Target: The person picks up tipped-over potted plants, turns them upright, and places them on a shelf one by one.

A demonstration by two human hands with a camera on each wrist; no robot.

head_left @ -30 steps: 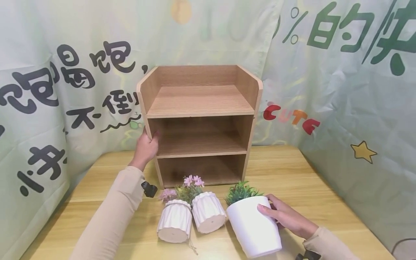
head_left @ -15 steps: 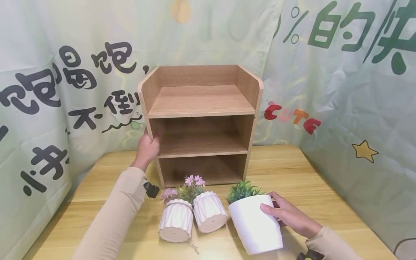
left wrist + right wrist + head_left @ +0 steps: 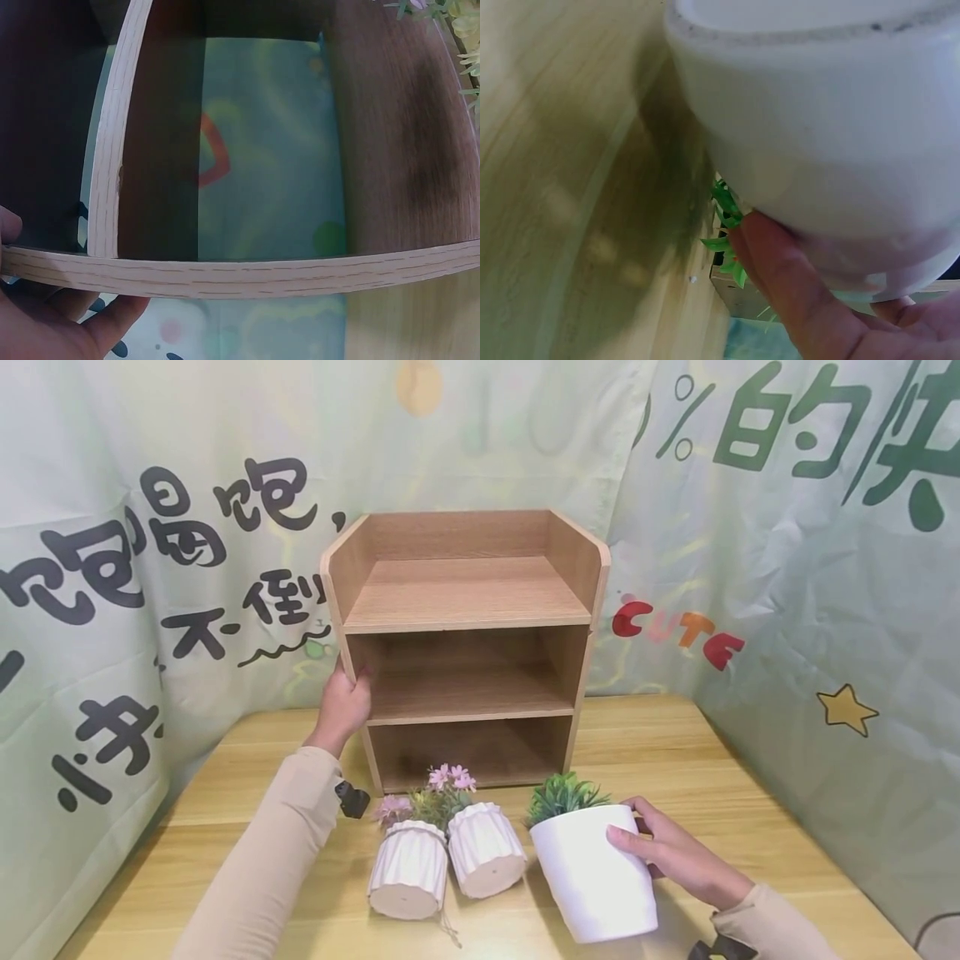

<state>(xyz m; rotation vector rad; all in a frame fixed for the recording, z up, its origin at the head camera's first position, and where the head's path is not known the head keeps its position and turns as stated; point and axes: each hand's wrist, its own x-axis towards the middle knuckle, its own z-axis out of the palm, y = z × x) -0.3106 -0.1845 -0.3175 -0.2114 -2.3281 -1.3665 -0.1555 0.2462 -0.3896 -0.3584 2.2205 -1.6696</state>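
Observation:
My left hand [image 3: 345, 702] grips the left side panel of a wooden shelf unit [image 3: 468, 593], thumb inside and fingers outside. The left wrist view shows the panel edge [image 3: 247, 277] between thumb and fingers. My right hand [image 3: 682, 852] holds a white plant pot [image 3: 596, 877] by its right side near the rim; green leaves [image 3: 566, 797] stick out of its top. The pot is tilted, leaves toward the shelf. Left of it, two small ribbed white flowerpots [image 3: 407, 872] with pink flowers [image 3: 452, 778] lie tipped over, bases toward me.
The shelf unit stands on a wooden table [image 3: 720, 777] and has two open compartments under its top shelf. Printed fabric [image 3: 817, 627] hangs around the table on the back and both sides. A thin cord [image 3: 448, 928] trails from the left flowerpot.
The right hand and the white plant pot have shifted slightly up and right in the head view, with the pot a little more upright. The left hand keeps its grip on the shelf unit.

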